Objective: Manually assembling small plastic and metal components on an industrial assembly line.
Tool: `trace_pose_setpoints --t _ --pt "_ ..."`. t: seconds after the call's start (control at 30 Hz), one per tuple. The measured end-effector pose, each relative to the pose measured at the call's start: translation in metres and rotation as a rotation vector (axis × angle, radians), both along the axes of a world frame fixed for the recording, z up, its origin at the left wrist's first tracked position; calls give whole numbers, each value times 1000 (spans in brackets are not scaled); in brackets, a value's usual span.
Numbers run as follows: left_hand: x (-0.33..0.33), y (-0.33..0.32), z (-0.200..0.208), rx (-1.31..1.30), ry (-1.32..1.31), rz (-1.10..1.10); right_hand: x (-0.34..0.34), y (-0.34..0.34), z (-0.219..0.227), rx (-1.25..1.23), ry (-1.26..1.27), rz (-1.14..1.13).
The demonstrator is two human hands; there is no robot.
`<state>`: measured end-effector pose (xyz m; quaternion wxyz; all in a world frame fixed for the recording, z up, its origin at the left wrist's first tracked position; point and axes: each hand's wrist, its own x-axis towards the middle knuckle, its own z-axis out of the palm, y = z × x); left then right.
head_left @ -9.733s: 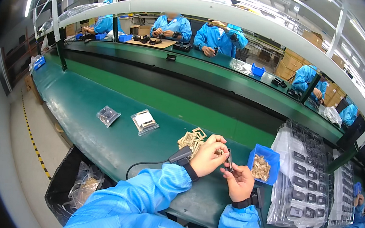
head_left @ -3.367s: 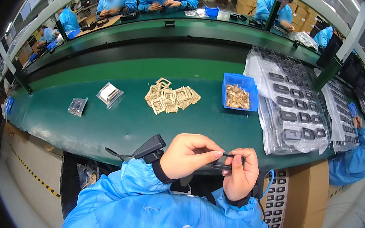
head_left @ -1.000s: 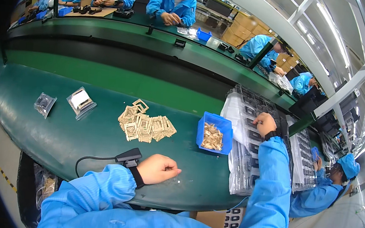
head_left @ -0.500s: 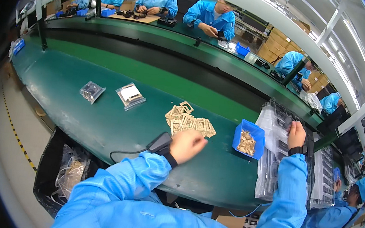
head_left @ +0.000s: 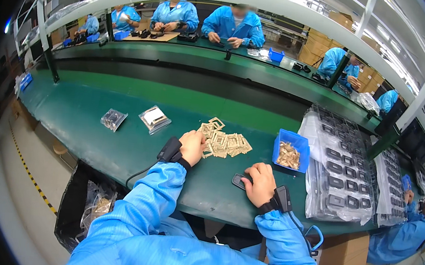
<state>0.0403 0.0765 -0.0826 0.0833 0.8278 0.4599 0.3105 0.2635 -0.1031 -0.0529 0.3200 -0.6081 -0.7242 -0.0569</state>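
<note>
My right hand (head_left: 260,184) is above the near part of the green bench, fingers closed on a small black rectangular plastic casing (head_left: 239,181). My left hand (head_left: 192,147) reaches to the left edge of a heap of beige rectangular frame-shaped pieces (head_left: 229,144). Its fingers are curled together, and whatever is between the fingertips is hidden. Just right of the heap stands a blue bin (head_left: 306,148) holding small tan scraps (head_left: 289,155). Each wrist wears a dark band with a black device.
Trays of black casings (head_left: 345,171) under clear plastic lie at the right. Two clear bags, one with dark parts (head_left: 113,120) and one with a white label (head_left: 155,118), lie on the left. A black-lined bin (head_left: 72,211) stands below the bench edge. Co-workers in blue sit across and at right.
My right hand has come from the trays to the bench front, now with a black casing. My left hand has moved up and left to the beige heap. The view has shifted slightly.
</note>
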Motion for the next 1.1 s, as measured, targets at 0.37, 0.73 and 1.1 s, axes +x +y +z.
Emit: trace_pose_setpoints --t 0.37,0.73,1.1 --pt "44 -67 104 -419 -287 -749 17 -1 1 193 722 151" --pt "171 -82 94 204 -304 -845 65 -11 -6 367 1283 18" --pt "183 -77 78 557 -56 -894 68 -12 -12 339 1261 -245"
